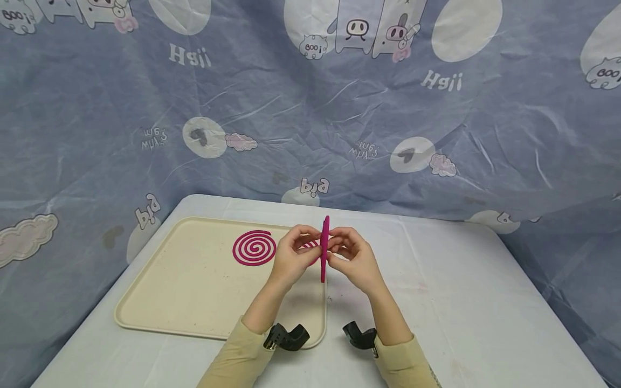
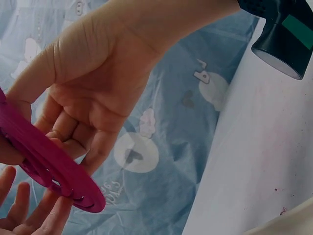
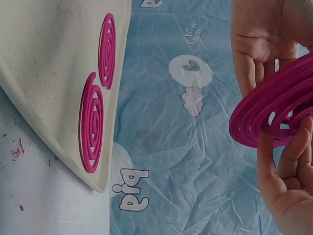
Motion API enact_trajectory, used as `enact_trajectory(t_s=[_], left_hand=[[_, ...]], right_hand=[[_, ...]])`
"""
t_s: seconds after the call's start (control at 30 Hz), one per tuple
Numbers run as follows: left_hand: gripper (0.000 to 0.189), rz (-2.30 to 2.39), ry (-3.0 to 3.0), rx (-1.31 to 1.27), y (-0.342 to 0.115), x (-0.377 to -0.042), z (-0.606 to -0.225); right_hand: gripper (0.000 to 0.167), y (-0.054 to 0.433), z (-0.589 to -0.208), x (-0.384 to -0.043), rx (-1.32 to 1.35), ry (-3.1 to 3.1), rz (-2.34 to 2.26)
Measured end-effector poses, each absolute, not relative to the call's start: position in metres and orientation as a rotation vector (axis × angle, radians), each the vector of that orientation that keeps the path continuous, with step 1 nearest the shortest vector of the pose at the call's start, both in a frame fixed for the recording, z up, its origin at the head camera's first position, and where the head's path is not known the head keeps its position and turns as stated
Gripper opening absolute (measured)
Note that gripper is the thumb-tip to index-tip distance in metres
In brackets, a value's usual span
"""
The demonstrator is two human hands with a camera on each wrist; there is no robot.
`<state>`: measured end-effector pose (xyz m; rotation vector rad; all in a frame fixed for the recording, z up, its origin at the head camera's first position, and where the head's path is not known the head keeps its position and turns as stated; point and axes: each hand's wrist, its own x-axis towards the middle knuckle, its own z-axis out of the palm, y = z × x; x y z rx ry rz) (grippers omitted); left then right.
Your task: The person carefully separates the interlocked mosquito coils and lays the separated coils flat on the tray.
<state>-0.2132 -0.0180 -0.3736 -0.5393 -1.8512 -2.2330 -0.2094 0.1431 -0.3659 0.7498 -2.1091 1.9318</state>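
Note:
A magenta mosquito coil is held up on edge above the tray's right end, seen almost side-on from the head. My left hand pinches it from the left, thumb on the near side. From the other side, the fingers and thumb of my right hand grip it too. In the right wrist view the held coil shows its spiral gaps, with fingertips at the rings. Two more magenta coils lie flat on the tray: one whole coil, and another coil partly hidden behind my left hand in the head view.
The cream tray has a low raised rim and lies on the left of a white-covered table. Small magenta crumbs dot the tray and cloth. A blue printed curtain hangs behind and at both sides.

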Motion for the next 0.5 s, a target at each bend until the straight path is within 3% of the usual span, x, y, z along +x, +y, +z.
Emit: enact_trajectory(t_s=[0.23, 0.5], left_hand=[[0.035, -2.260, -1.813, -0.563, -0.0174, -0.2133, -0.3741], [0.042, -2.246, -1.837, -0.613, -0.0172, -0.2131, -0.3738]], right_hand=[[0.059, 0.1443, -0.3656, -0.2100, 0.791, -2.093, 1.950], [0.062, 0.1466, -0.3689, -0.2128, 0.853, -2.057, 1.961]])
